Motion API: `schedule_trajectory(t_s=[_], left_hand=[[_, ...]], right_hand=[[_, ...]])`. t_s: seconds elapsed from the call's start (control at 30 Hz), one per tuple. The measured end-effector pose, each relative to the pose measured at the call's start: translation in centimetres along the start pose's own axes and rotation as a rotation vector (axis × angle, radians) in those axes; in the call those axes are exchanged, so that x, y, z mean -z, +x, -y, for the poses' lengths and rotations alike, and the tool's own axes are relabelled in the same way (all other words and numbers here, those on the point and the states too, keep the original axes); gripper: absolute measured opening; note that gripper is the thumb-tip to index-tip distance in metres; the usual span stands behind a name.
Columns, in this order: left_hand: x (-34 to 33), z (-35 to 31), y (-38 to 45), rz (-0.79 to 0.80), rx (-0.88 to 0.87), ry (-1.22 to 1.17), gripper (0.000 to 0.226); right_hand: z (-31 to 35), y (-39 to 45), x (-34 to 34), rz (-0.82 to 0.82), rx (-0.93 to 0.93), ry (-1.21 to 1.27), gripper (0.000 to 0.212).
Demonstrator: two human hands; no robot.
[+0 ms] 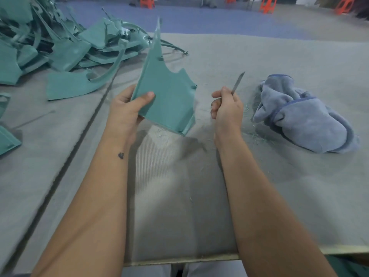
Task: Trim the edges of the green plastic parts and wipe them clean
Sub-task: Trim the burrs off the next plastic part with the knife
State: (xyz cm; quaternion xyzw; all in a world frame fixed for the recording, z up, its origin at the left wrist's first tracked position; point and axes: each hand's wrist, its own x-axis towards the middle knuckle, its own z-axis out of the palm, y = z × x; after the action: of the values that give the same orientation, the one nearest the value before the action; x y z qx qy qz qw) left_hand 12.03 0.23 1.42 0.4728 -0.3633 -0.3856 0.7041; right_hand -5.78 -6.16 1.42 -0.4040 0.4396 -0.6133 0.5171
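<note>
My left hand point(127, 108) grips a green plastic part point(167, 92) by its lower left edge, thumb on its face. The part is a flat, pointed panel held upright above the table, its tip pointing away from me. My right hand point(227, 108) is curled round a thin metal blade point(237, 82) whose tip sticks up and to the right. The blade is a short way right of the part and does not touch it. A crumpled blue cloth point(305, 116) lies on the table to the right of my right hand.
A heap of green plastic parts point(60, 43) fills the far left of the grey table point(199, 186). More green pieces lie at the left edge point(8, 138). Green shavings are scattered near the cloth. Orange stools point(267, 4) stand on the floor beyond.
</note>
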Motion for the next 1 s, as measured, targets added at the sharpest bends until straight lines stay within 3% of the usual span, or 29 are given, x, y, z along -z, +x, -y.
schedule_trajectory(t_s=[0.1, 0.17, 0.3, 0.37, 0.5, 0.57, 0.63, 0.7, 0.77, 0.9, 1.0], left_hand=[[0.8, -0.4, 0.4, -0.135, 0.059, -0.105, 0.013], [1.0, -0.5, 0.3, -0.176, 0.102, -0.155, 0.013], [0.8, -0.4, -0.1, -0.11, 0.145, -0.08, 0.024], [0.6, -0.4, -0.4, -0.053, 0.173, -0.019, 0.03], [0.7, -0.6, -0.8, 0.065, 0.202, 0.041, 0.024], [1.2, -0.8, -1.1, 0.163, 0.239, 0.05, 0.023], [1.5, -1.0, -1.6, 0.244, 0.324, 0.019, 0.005], [1.9, -1.2, -1.8, 0.231, 0.425, -0.084, 0.014], [2.3, -1.2, -1.5, 0.239, 0.382, -0.208, 0.026], [2.9, -1.3, -1.1, 0.233, 0.292, -0.687, 0.06], [2.7, -1.0, -0.7, 0.199, 0.217, -1.062, 0.069]], right_hand=[[0.0, -0.1, 0.0, -0.049, 0.026, -0.058, 0.031], [-0.2, 0.0, -0.1, -0.098, 0.146, -0.169, 0.026], [-0.9, 0.0, 0.0, -0.066, 0.509, -0.403, 0.03], [-1.2, -0.3, -0.1, 0.009, 0.59, -0.471, 0.039], [-1.2, -0.4, 0.1, 0.079, 0.509, -0.621, 0.059], [-1.3, -0.4, 0.2, 0.083, 0.472, -0.726, 0.058], [-1.3, -0.5, 0.3, 0.096, 0.458, -0.803, 0.047], [-1.1, -0.4, 0.2, 0.113, 0.453, -0.842, 0.029], [-0.9, -0.5, 0.2, 0.111, 0.449, -0.884, 0.016], [-0.2, -0.4, 0.5, 0.029, 0.471, -1.086, 0.012], [0.4, -0.3, 0.9, 0.002, 0.51, -1.163, 0.017]])
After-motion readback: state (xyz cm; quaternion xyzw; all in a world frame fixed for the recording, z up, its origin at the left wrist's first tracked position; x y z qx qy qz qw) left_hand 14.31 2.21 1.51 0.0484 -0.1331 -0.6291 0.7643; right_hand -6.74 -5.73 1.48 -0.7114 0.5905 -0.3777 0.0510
